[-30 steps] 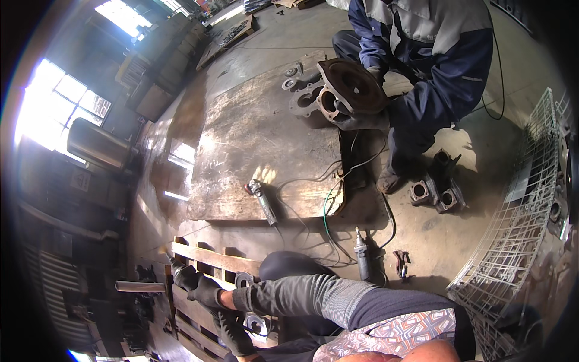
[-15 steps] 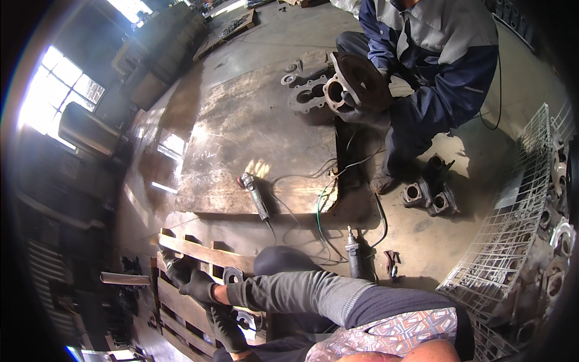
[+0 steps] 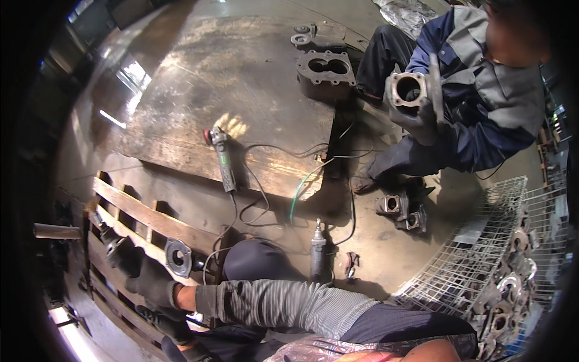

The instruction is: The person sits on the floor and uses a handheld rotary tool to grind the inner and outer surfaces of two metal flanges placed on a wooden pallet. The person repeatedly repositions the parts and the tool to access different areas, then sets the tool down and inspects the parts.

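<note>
My right hand [image 3: 154,280], in a dark glove, is closed round a dark grey metal piece [image 3: 114,246] above the pallet; its kind is not clear. Just below it, my gloved left hand [image 3: 169,329] has its thumb and fingers apart, with nothing visible between them. A round flanged metal part [image 3: 179,257] with a central hole stands by the wooden pallet [image 3: 160,224], close to my right wrist.
An angle grinder [image 3: 223,160] lies on a wide worn board [image 3: 181,90], its cable trailing. A twin-bore casting [image 3: 325,75] sits at the board's far edge. Opposite, a person holds a flanged casting [image 3: 409,90]. A straight grinder [image 3: 318,250] and wire-mesh basket [image 3: 464,241] are rightward.
My view has shifted, and both my hands appear farther left and lower. The other person has turned the casting, so its square flange now faces me.
</note>
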{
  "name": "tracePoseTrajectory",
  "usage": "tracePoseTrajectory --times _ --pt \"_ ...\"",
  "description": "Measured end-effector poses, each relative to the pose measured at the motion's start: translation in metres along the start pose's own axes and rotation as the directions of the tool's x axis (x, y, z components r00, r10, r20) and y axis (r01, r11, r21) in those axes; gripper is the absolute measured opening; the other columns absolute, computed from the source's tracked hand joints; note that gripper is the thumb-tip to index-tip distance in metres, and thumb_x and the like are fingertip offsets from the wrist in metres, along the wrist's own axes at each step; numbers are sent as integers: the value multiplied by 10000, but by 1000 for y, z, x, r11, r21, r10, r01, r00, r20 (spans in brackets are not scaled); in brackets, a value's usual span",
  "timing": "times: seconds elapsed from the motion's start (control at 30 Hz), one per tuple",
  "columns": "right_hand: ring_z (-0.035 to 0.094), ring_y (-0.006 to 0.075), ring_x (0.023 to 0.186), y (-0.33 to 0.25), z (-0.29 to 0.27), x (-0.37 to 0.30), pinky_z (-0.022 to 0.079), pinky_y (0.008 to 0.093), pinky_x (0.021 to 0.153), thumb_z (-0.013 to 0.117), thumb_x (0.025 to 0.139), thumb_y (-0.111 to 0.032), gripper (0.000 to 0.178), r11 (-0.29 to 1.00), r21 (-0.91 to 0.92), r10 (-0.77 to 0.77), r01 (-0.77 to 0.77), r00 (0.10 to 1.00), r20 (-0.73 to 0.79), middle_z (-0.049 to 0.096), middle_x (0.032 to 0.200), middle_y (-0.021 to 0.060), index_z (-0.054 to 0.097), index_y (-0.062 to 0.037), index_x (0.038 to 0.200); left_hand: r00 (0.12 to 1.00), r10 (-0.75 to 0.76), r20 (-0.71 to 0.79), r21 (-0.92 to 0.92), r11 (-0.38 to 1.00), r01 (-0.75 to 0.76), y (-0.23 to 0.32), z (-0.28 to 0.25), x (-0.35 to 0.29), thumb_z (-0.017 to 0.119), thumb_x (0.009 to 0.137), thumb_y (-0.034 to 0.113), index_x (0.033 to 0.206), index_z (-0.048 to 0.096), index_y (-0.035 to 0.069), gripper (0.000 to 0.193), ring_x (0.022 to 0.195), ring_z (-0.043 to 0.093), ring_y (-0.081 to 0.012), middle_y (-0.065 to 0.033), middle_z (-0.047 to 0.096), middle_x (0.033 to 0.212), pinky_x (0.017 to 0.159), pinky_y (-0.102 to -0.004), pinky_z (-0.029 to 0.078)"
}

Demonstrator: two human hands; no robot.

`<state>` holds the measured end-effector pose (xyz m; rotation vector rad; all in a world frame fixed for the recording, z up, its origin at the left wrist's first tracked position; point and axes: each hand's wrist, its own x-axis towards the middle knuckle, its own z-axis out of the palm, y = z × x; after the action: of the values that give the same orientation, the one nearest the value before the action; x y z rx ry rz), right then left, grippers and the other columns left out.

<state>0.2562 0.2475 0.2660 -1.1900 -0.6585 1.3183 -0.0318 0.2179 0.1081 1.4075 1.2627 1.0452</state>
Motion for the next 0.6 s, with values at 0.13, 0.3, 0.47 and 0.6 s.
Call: tracePoseTrajectory --times 0.13,0.3,0.47,0.6 --pt "660 417 1147 9 4 29 533 471 961 793 746 -172 686 993 -41 111 -110 994 18 663 1167 288 526 32 1344 998 13 -67 382 924 14 -115 -65 29 422 1144 302 1643 313 64 563 1409 489 -215 -80 436 1639 1188 -307 381" --pt "660 422 1142 14 0 60 535 477 952 788 748 -169 687 979 -55 200 -198 979 39 661 1166 291 521 31 1349 978 -180 -104 243 949 200 -155 -52 52 450 1124 291 1606 415 83 526 1384 514 -208 -51 565 1550 1172 -310 393" --pt "660 427 1138 11 3 85 537 482 943 784 750 -166 688 966 -40 256 -254 965 56 659 1165 293 517 30 1354 943 -281 -181 176 934 312 -131 12 65 449 1125 297 1611 404 81 534 1397 504 -210 -54 550 1562 1180 -317 385" --pt "660 431 1135 13 4 98 539 487 936 780 752 -164 690 959 -39 281 -279 957 66 658 1164 295 514 29 1358 927 -317 -198 137 928 347 -113 50 78 449 1127 302 1616 396 80 540 1407 495 -212 -57 537 1571 1187 -322 380"
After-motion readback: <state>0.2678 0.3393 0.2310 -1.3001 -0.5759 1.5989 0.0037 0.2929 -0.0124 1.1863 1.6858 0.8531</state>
